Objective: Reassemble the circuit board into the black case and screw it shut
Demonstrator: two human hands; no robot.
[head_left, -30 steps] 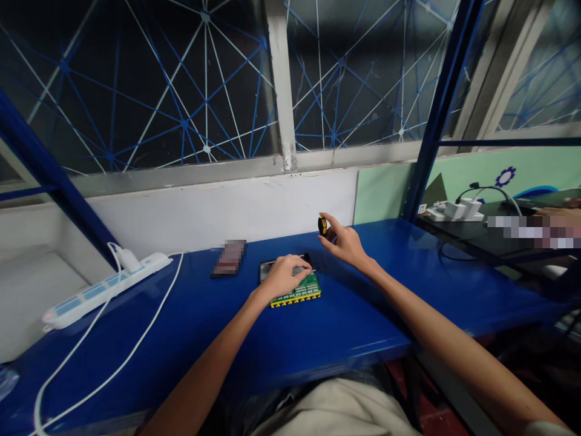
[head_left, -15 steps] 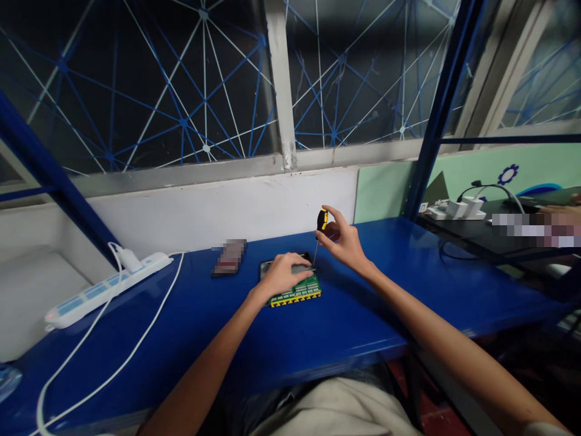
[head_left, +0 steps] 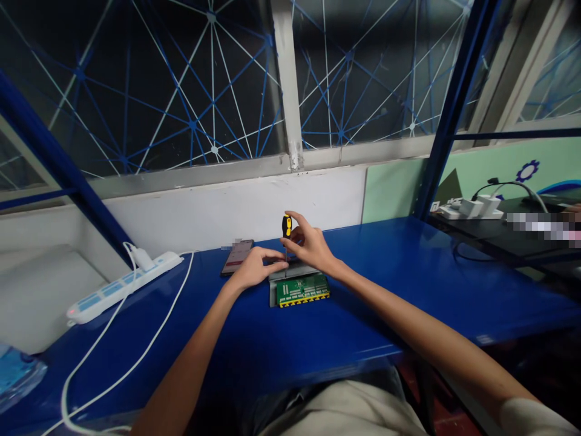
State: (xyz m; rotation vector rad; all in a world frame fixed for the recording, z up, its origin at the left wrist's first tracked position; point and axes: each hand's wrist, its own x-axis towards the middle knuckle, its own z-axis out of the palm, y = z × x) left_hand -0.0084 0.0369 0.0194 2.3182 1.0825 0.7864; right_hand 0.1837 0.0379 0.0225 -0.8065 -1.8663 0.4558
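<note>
A screwdriver (head_left: 287, 226) with a black and yellow handle stands nearly upright, held by its handle in my right hand (head_left: 313, 245). Its shaft points down at the back left of a grey casing (head_left: 295, 272). Thumb and index finger of my left hand (head_left: 255, 268) come together around the screwdriver's lower end; whether they pinch a small part there is too small to tell. In front, a green circuit board (head_left: 302, 287) with a yellow strip along its near edge lies at the casing. My right hand partly covers the casing's back.
A phone (head_left: 233, 257) lies left of the casing on the blue table (head_left: 372, 303). Farther left is a white power strip (head_left: 127, 287) with a looping cable (head_left: 170, 309). A plastic packet (head_left: 18, 372) sits at the left edge. Chargers (head_left: 479, 208) stand on the neighbouring desk.
My left hand has moved off the circuit board to the back left of the casing, its fingertips drawn together. The screwdriver in my right hand has shifted left, from right end to left end.
</note>
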